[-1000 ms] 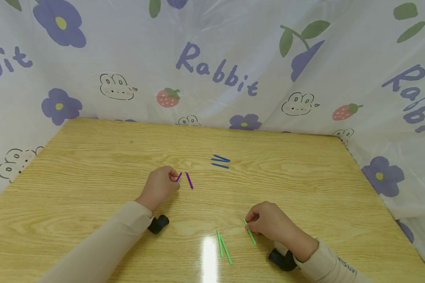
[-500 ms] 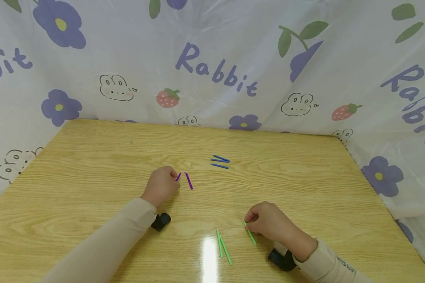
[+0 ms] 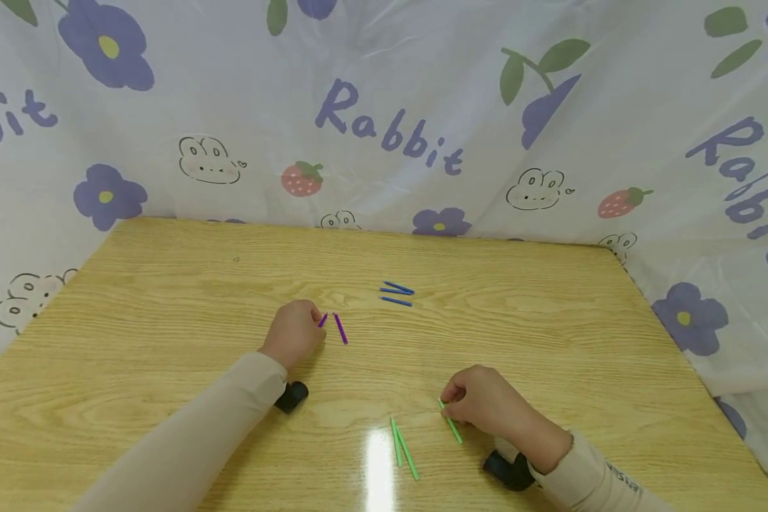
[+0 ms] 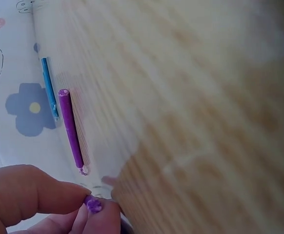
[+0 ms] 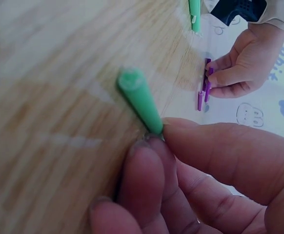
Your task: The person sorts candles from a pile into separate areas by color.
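In the head view my left hand [image 3: 294, 333] pinches a thin purple candle [image 3: 323, 320] between thumb and finger. Its tip [image 4: 93, 204] pokes out from the fingertips in the left wrist view. Just right of it another purple candle [image 3: 340, 328] lies on the table. Nearer the front, my right hand [image 3: 486, 400] holds the far end of a green candle [image 3: 451, 423], which slants along the tabletop. Its near end [image 5: 132, 80] points away from the fingers in the right wrist view. Left of that hand lie two green candles [image 3: 407, 455], touching near their far ends.
Several blue candles [image 3: 397, 301] lie farther back on the wooden table [image 3: 525, 299]. A patterned curtain [image 3: 384, 92] hangs behind and around the table. Black wrist cameras [image 3: 291, 397] sit under both wrists.
My left wrist and sleeve have shifted slightly right while the fingers stay on the purple candle. My right hand and the loose candles have hardly moved.
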Motion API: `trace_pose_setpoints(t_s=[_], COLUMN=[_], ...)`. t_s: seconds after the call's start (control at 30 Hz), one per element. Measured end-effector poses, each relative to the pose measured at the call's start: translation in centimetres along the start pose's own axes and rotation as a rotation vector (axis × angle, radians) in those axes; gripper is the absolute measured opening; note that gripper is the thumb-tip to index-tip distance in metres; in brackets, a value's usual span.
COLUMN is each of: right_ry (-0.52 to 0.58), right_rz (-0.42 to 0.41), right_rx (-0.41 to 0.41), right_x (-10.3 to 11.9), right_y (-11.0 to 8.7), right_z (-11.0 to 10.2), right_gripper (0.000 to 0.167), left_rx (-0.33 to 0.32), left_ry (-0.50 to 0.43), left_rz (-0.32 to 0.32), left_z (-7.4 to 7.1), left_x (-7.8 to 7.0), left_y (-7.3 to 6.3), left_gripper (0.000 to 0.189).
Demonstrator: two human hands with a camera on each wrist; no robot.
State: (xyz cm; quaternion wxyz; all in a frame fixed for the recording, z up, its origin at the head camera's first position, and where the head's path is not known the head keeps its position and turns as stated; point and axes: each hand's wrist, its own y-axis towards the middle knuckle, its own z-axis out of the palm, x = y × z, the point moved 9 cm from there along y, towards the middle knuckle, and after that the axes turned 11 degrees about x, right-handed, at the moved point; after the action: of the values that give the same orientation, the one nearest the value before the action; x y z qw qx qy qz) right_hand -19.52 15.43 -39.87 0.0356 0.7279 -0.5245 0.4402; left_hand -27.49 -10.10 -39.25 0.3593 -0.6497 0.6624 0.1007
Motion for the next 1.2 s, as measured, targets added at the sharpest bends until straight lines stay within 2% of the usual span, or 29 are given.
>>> trace_pose_setpoints(t_s=[0.3,0.7,1.2], right_ry=[0.008,0.003,-0.016], right_rz=[0.001,0.006,-0.007], right_rx=[0.006,-0.002,-0.005], right_x=[-0.06,-0.21,-0.14], right_y=[0.05,-0.03,0.06], right_z=[0.13,0.11,-0.01], right_gripper=[0.006,0.005,0.006], left_rx=[0.004,0.028,0.035], left_ry=[0.057,0.088,0.09], left_rz=[0.009,0.012,0.009], left_z=[-0.11,0.05,0.26], left_x=[-0.31,-0.91,-1.02], left_y=[0.17,0.12,0.29], left_gripper=[0.014,0.016,0.017])
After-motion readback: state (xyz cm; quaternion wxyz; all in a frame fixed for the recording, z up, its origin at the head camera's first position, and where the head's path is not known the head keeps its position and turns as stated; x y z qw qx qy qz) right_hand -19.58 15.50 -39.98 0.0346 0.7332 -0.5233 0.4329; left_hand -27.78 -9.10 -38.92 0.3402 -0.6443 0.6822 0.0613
